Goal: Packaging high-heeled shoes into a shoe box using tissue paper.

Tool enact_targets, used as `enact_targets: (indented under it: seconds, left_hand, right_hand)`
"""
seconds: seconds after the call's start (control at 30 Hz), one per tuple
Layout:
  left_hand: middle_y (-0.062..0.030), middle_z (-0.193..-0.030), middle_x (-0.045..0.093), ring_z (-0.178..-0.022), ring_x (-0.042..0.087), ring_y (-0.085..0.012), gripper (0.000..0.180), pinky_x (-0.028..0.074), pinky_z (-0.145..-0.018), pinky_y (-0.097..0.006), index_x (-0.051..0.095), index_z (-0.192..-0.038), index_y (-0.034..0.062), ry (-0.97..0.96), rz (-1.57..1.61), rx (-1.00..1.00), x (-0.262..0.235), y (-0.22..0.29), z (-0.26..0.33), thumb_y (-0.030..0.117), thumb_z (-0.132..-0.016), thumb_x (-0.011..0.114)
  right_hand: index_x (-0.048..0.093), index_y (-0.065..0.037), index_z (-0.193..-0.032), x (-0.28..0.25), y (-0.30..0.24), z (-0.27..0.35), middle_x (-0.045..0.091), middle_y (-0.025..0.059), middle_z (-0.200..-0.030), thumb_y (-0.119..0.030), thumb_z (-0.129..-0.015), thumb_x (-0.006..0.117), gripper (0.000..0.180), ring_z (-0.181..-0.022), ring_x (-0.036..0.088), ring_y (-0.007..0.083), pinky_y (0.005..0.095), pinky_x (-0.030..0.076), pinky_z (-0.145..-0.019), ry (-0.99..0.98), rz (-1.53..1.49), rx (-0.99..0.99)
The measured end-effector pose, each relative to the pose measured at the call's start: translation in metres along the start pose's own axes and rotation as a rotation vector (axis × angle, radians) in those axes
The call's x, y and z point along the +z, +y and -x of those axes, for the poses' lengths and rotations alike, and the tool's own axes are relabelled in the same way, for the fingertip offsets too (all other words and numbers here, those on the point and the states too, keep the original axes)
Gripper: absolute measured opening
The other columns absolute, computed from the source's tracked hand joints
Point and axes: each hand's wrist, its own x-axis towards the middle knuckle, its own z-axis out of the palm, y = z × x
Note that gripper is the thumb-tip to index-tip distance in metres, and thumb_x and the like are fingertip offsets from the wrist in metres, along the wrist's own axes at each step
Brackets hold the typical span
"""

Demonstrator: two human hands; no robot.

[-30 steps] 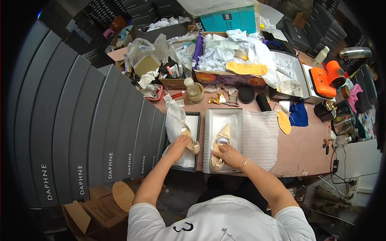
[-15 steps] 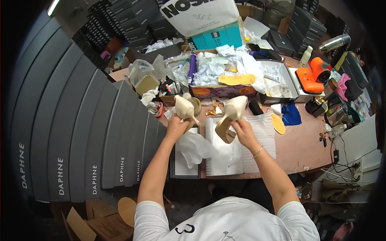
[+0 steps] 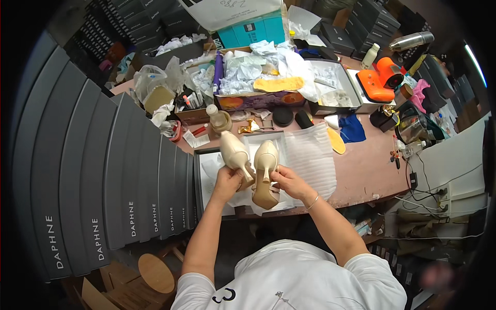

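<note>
My left hand [image 3: 227,183] is closed around a cream high-heeled shoe [image 3: 234,151], whose heel points down toward me. In my right hand [image 3: 292,183] is the matching cream high-heeled shoe [image 3: 266,153], tilted so that its tan sole and slim heel face me. The two shoes are side by side, a small gap between their upper ends. Beneath them lies an open shoebox [image 3: 198,178] with white paper inside, partly hidden by my hands and the shoes. A ribbed white foam sheet [image 3: 311,160] spreads out to the right of my right hand.
Tall stacks of dark grey shoeboxes [image 3: 80,170] crowd the left side. Behind the shoes stand a carton [image 3: 258,101] of crumpled paper, a glue jar [image 3: 220,121] and a round black tin [image 3: 282,117]. An orange device [image 3: 376,85], a yellow insole [image 3: 336,140] and blue cloth [image 3: 352,129] lie rightward.
Both shoes have come closer together and nearer to me, turning so their heels face me. The loose white tissue near my left forearm no longer hangs there. My view has shifted to the right.
</note>
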Motion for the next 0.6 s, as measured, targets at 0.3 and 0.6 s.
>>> enact_targets:
  seconds: [0.3, 0.6]
  left_hand:
    - [-0.0138, -0.099, 0.067, -0.092, 0.064, -0.0331, 0.019, 0.049, -0.084, -0.039, 0.067, -0.098, 0.0015, 0.344, -1.065, 0.718, -0.019, 0.095, 0.006, 0.008, -0.080, 0.065]
    - [-0.0095, -0.106, 0.063, -0.089, 0.062, -0.0161, 0.036, 0.052, -0.079, -0.029, 0.053, -0.120, -0.0003, -0.262, 0.367, -0.443, 0.015, 0.021, 0.021, 0.029, -0.100, 0.046]
  right_hand:
    - [0.056, -0.007, -0.105, -0.033, 0.008, -0.033, 0.057, 0.0005, -0.099, -0.034, -0.099, 0.048, 0.028, -0.090, 0.052, 0.0098, 0.0285, 0.047, -0.076, 0.020, -0.149, 0.143]
    - [0.052, -0.006, -0.119, -0.022, -0.019, 0.004, 0.061, 0.0014, -0.099, -0.033, -0.098, 0.051, 0.034, -0.086, 0.060, 0.0092, 0.0268, 0.053, -0.072, -0.055, -0.226, 0.100]
